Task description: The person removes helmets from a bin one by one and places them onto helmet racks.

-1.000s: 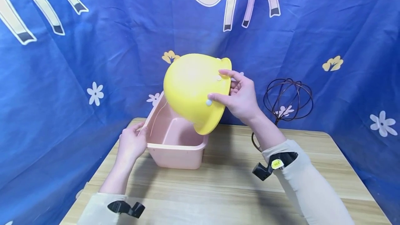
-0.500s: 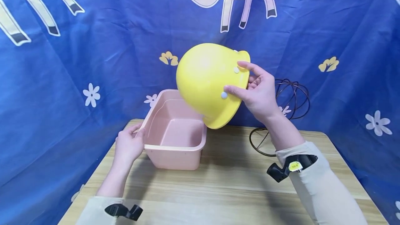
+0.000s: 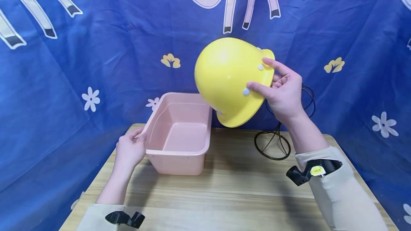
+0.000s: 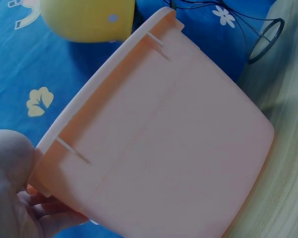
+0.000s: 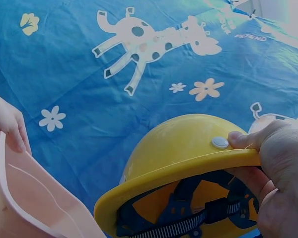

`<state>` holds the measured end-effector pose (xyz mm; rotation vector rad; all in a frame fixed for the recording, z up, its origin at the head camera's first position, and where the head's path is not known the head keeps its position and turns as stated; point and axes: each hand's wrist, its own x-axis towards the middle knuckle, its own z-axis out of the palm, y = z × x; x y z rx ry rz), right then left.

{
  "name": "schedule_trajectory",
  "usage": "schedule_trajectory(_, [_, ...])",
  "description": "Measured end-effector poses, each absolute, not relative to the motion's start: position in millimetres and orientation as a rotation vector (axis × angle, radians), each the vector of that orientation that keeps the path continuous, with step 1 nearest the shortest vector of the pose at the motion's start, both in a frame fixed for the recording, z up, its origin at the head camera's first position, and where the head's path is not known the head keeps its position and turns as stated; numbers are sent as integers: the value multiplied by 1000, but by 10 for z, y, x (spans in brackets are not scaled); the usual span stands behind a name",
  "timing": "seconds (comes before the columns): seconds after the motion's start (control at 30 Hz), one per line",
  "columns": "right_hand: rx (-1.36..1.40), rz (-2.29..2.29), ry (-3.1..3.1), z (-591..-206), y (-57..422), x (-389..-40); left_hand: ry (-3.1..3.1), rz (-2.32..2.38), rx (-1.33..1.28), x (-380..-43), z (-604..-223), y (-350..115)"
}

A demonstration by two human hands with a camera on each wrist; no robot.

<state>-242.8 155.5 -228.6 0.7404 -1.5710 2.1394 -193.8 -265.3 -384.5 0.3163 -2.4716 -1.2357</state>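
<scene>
A yellow hard hat hangs in the air, tilted on its side, above and right of a pink plastic bin. My right hand pinches its edge, thumb on the outer shell by a white rivet and other fingers under the brim. The right wrist view shows the dark headband and strap inside the hat. With my left hand I grip the bin's left rim; in the left wrist view the thumb lies over the rim and the fingers curl beneath it. Nothing lies in the bin's visible inside.
Behind my right hand stands a dark wire stand with a round base, its top partly hidden by the hand and hat. The wooden table ends against a blue patterned cloth at the back and sides.
The hard hat has moved right and up, away from over the bin, held by my right hand. More of the bin's inside shows. My left hand keeps its grip on the rim.
</scene>
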Motion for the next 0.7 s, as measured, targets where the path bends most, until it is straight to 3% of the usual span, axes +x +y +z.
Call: schedule_trajectory(0.7, [621,2190,-1512,-2323,2012,-2515,-2481,-1243,346,-1941,-3836,-2635])
